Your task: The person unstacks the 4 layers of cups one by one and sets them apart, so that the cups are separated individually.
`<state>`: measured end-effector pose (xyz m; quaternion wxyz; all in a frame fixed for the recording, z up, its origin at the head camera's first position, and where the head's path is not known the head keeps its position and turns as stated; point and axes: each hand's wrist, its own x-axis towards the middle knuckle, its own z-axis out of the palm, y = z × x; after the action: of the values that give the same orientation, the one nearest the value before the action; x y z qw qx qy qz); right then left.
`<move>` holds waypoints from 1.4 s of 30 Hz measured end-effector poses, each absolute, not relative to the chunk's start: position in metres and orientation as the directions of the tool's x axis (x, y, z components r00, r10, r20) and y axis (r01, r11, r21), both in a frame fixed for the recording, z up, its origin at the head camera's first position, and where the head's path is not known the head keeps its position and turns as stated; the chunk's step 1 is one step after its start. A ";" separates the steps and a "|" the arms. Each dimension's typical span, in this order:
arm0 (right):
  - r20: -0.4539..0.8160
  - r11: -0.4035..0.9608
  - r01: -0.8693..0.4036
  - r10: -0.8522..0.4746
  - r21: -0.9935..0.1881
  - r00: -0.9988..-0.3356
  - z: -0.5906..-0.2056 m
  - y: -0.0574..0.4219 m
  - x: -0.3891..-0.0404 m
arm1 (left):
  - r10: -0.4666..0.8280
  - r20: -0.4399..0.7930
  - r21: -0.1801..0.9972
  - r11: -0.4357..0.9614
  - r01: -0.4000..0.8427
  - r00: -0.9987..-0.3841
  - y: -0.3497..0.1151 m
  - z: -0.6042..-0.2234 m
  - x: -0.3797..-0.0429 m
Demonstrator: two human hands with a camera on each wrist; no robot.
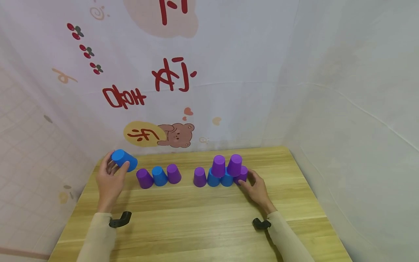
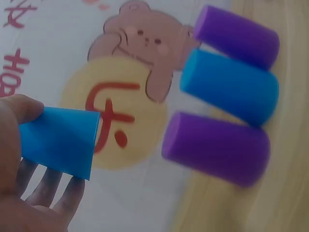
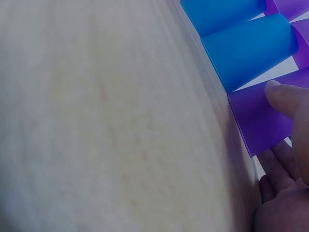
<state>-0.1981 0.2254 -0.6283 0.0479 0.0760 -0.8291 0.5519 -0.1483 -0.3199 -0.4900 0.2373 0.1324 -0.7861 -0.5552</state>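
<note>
My left hand [image 1: 110, 178] grips a blue cup [image 1: 123, 159] between thumb and fingers, raised above the table's left side. The cup is tilted, its wide rim toward the right. Below and right of it, a purple cup [image 1: 144, 178], a blue cup [image 1: 159, 176] and another purple cup [image 1: 174, 173] stand upside down in a row. On the right, my right hand [image 1: 258, 188] holds the end purple cup [image 3: 263, 113] of a second row, thumb on its near side and fingers behind. Two purple cups, one of them a left upper cup [image 1: 218, 166], sit on that row.
The second row also has a purple cup [image 1: 200, 177] at its left end and blue cups, such as one [image 1: 214, 178] beside it, between the ends. A gap separates the two groups on the wooden table [image 1: 196, 225]. A printed cloth [image 1: 229, 109] hangs behind.
</note>
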 end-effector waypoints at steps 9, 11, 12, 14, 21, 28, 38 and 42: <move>0.167 0.354 -0.185 -0.082 -0.917 -0.983 -0.628 0.226 -0.198 | -0.515 0.215 0.937 0.350 0.026 -0.830 -0.340 -0.502 -0.144; 0.167 0.360 -0.183 -0.077 -0.915 -0.983 -0.628 0.225 -0.198 | -0.515 0.227 0.932 0.360 0.032 -0.826 -0.342 -0.507 -0.145; 0.166 0.361 -0.182 -0.076 -0.915 -0.983 -0.628 0.225 -0.198 | -0.515 0.233 0.930 0.365 0.035 -0.825 -0.344 -0.509 -0.145; 0.173 0.370 -0.190 -0.077 -0.909 -0.982 -0.627 0.225 -0.198 | -0.515 0.234 0.926 0.377 0.026 -0.824 -0.346 -0.515 -0.146; 0.187 0.376 -0.203 -0.077 -0.904 -0.979 -0.626 0.224 -0.197 | -0.497 0.188 0.919 0.394 -0.028 -0.847 -0.350 -0.532 -0.144; 0.180 0.376 -0.198 -0.082 -0.905 -0.980 -0.625 0.224 -0.197 | -0.475 0.198 0.908 0.418 -0.022 -0.857 -0.352 -0.550 -0.143; 0.188 0.372 -0.204 -0.080 -0.906 -0.979 -0.626 0.224 -0.196 | -0.455 0.103 0.921 0.381 -0.088 -0.885 -0.352 -0.570 -0.141; 0.186 0.372 -0.202 -0.077 -0.906 -0.979 -0.626 0.225 -0.195 | -0.446 0.067 0.913 0.388 -0.126 -0.893 -0.352 -0.572 -0.139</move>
<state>-0.1948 0.2247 -0.6263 0.0563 0.0844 -0.8264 0.5539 -0.1390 -0.3516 -0.5723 0.1524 0.1745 -0.8191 -0.5247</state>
